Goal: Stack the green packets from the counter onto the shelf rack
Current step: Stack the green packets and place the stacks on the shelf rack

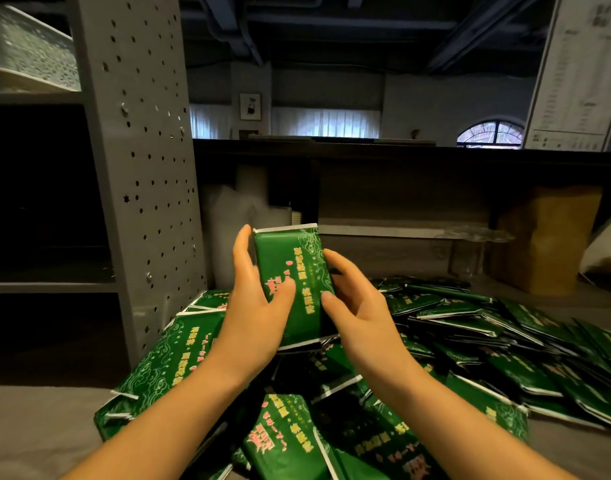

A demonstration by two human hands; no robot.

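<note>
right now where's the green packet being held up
Centre of the head view: the glossy green rectangular packet is held upright between the left hand and right hand, above the pile of green packets, just right of the grey perforated shelf rack.

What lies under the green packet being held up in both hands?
A loose heap of green packets on the grey counter. The held packet, left hand and right hand cover the heap's middle.
</note>
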